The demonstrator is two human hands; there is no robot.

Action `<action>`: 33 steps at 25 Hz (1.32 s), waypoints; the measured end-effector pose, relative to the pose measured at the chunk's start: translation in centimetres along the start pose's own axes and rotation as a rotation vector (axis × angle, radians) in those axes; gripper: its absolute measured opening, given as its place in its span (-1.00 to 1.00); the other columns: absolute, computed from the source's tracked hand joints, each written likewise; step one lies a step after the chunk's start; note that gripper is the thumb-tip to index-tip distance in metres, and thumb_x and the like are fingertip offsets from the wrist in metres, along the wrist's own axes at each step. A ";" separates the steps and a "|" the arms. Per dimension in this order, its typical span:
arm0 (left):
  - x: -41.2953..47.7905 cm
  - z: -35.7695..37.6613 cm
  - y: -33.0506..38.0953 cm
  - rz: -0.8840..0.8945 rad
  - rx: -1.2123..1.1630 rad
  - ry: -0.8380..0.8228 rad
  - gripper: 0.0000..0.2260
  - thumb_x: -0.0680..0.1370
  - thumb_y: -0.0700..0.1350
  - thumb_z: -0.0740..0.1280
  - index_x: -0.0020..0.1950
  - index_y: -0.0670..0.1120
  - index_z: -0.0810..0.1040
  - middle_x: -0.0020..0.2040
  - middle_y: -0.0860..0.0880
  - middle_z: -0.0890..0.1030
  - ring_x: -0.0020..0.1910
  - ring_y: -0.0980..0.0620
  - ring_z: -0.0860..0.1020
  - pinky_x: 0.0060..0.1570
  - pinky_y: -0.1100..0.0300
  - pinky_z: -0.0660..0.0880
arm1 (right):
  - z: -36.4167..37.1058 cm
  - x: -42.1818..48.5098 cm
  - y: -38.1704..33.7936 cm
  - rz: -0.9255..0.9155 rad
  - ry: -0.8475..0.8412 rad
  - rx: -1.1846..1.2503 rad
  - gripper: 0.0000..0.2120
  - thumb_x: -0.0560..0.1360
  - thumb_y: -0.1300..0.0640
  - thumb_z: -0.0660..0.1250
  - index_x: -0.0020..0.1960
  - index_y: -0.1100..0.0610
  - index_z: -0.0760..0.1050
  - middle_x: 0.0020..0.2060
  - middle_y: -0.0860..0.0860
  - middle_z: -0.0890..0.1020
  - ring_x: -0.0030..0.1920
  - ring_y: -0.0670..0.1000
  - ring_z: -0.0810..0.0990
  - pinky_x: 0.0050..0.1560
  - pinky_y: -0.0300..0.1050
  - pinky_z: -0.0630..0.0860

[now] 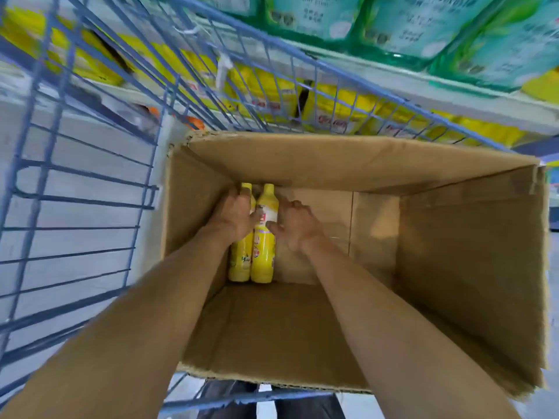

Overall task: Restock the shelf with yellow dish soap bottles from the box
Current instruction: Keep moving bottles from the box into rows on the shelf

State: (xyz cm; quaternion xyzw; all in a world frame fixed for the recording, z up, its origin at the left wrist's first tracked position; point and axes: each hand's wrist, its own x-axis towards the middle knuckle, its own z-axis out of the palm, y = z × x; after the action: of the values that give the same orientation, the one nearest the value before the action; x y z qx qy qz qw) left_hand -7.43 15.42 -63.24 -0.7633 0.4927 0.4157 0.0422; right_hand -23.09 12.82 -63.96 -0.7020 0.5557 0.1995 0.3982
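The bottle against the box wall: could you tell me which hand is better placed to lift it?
Left: the left hand covers that bottle; the right hand is beside the other bottle.

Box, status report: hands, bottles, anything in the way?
Left hand grips left bottle. Right hand touches right bottle, grip unclear. Both lie in box. Nothing blocking.
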 end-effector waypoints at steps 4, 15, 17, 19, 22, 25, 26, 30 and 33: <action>5.0 2.0 -0.5 -0.069 -0.096 0.054 -0.51 0.58 0.00 0.37 0.40 -0.24 0.38 0.38 -0.29 0.44 0.39 -0.29 0.40 0.34 0.00 0.36 | 3.9 4.3 0.1 0.030 0.063 0.152 -0.41 0.56 -0.15 0.32 0.42 0.22 0.34 0.26 0.22 0.54 0.24 0.28 0.54 0.17 0.08 0.52; 7.3 5.8 -1.8 -0.186 -0.530 0.191 -0.68 0.43 -0.15 0.55 0.14 -0.19 0.63 0.11 -0.15 0.68 0.14 -0.11 0.63 0.21 0.07 0.52 | 5.3 5.8 4.0 0.163 0.166 0.567 -0.36 0.35 -0.02 0.62 0.34 0.13 0.48 0.10 0.06 0.70 0.09 0.06 0.67 0.12 -0.11 0.57; 7.3 6.8 -1.8 -0.185 -0.499 0.139 -0.65 0.41 0.00 0.56 0.12 -0.13 0.67 0.06 -0.13 0.70 0.08 -0.10 0.64 0.15 0.05 0.55 | 5.1 5.6 5.6 0.190 0.183 0.604 -0.35 0.31 -0.06 0.63 0.31 0.11 0.51 0.06 0.04 0.71 0.04 0.05 0.69 0.13 0.00 0.62; 7.4 7.7 -2.1 -0.193 -0.486 0.082 -0.55 0.38 0.17 0.54 0.15 -0.05 0.66 0.08 -0.09 0.70 0.10 -0.09 0.63 0.14 0.06 0.57 | 5.1 5.3 6.3 0.196 0.195 0.614 -0.38 0.33 -0.07 0.62 0.31 0.08 0.52 0.06 0.02 0.71 0.03 0.03 0.69 0.10 -0.07 0.61; 7.6 8.3 -2.9 -0.173 -0.486 0.046 -0.59 0.40 0.21 0.50 0.07 -0.05 0.64 0.04 -0.12 0.68 0.10 -0.15 0.61 0.03 0.11 0.53 | 6.4 5.1 5.8 0.161 0.194 0.625 -0.38 0.34 -0.10 0.61 0.31 0.04 0.50 0.05 -0.04 0.70 0.03 -0.03 0.66 0.01 -0.20 0.52; 6.8 8.6 -3.4 -0.119 -0.589 0.050 -0.72 0.45 0.11 0.50 -0.06 -0.08 0.60 -0.18 -0.06 0.62 -0.09 -0.16 0.59 -0.16 0.18 0.42 | 7.8 4.7 5.6 0.124 0.199 0.667 -0.35 0.29 -0.07 0.64 0.29 0.06 0.50 0.04 -0.05 0.69 0.02 -0.02 0.66 0.08 -0.11 0.58; 6.2 8.4 -3.5 -0.090 -0.626 0.042 -0.72 0.45 0.09 0.51 -0.06 -0.10 0.59 -0.21 -0.01 0.59 -0.16 -0.09 0.55 -0.16 0.19 0.41 | 8.2 4.3 5.7 0.128 0.191 0.698 -0.34 0.27 -0.07 0.65 0.29 0.05 0.50 0.05 -0.06 0.69 0.01 -0.03 0.66 0.08 -0.12 0.58; 2.4 5.6 -1.4 0.048 -0.777 0.034 -0.82 0.47 0.00 0.53 -0.02 -0.03 0.62 -0.18 0.01 0.63 -0.23 0.11 0.56 -0.22 0.22 0.50 | 6.0 0.5 6.3 0.096 0.227 0.833 -0.17 0.10 -0.18 0.65 0.32 -0.06 0.49 0.06 -0.06 0.71 0.07 0.00 0.70 0.09 0.12 0.66; -2.5 1.1 2.1 0.178 -0.857 0.030 -0.90 0.50 -0.11 0.51 -0.07 0.01 0.60 -0.21 -0.01 0.63 -0.23 0.11 0.55 -0.27 0.25 0.51 | 0.6 -4.9 5.4 0.034 0.273 0.886 -0.22 0.17 -0.06 0.69 0.33 -0.03 0.50 0.08 -0.04 0.70 0.08 0.03 0.70 0.06 0.16 0.67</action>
State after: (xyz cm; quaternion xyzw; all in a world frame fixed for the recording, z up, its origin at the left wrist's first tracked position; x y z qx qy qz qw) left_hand -10.17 16.65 -61.52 -0.6722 0.3400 0.5738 -0.3215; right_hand -29.50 15.95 -62.62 -0.4749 0.6462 -0.1446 0.5797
